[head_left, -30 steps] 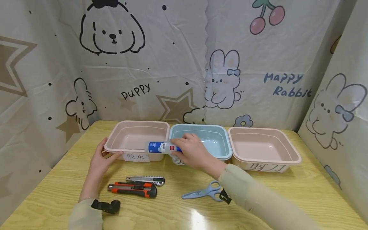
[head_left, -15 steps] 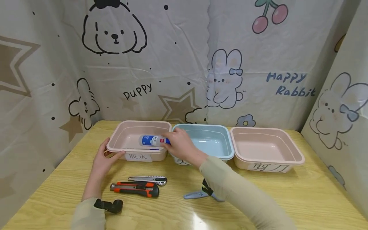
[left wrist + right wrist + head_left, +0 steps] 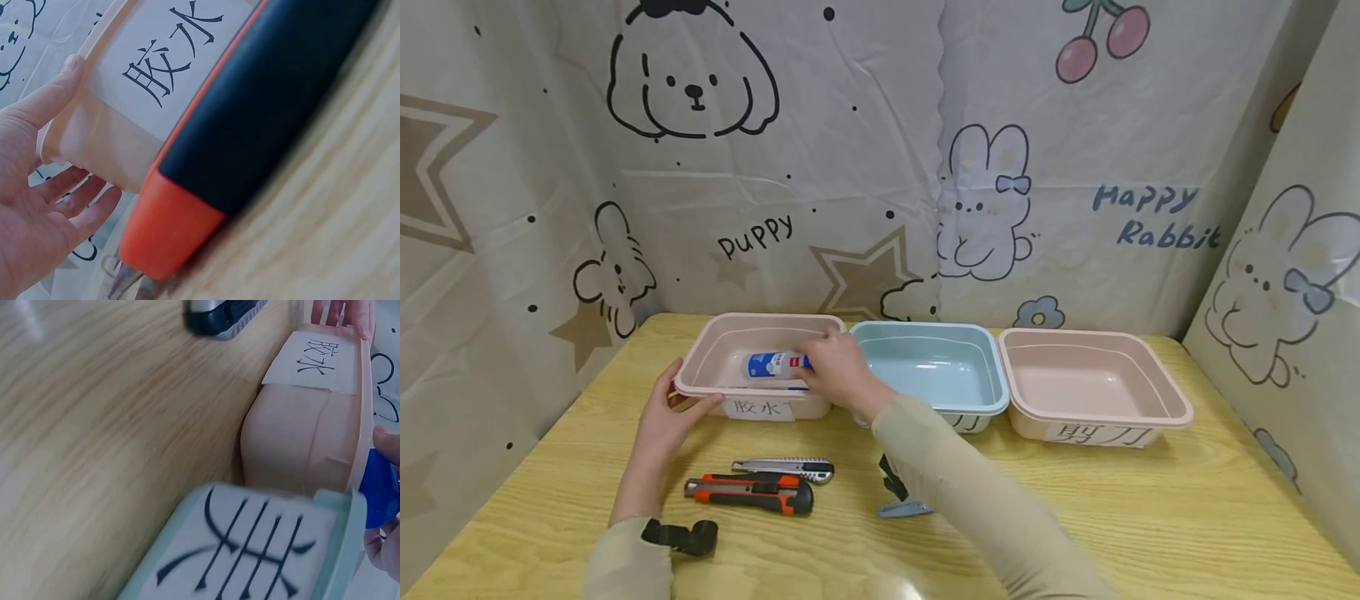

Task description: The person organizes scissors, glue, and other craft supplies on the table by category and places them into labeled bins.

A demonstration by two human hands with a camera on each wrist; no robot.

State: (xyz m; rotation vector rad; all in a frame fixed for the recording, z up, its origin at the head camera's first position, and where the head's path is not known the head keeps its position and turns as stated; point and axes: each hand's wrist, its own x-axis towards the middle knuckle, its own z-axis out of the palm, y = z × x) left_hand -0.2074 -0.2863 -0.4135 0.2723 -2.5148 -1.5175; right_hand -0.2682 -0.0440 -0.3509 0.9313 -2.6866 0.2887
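one bottle (image 3: 767, 365), gripped by right hand (image 3: 841, 372), now farther left over leftmost bin (image 3: 812, 406); left hand (image 3: 672, 414) holds bin.

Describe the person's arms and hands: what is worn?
Long, plain, pale-beige fabric sleeves are worn on both sides. A black strap with a rounded black device sits at the left cuff; another black piece shows at the right. The hands are ungloved.

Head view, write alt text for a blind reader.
Right hand holds a labelled bottle at the opening of the leftmost pink bin; the left hand grips its corner. Beside it stand a blue bin and another pink bin, two utility knives in front.
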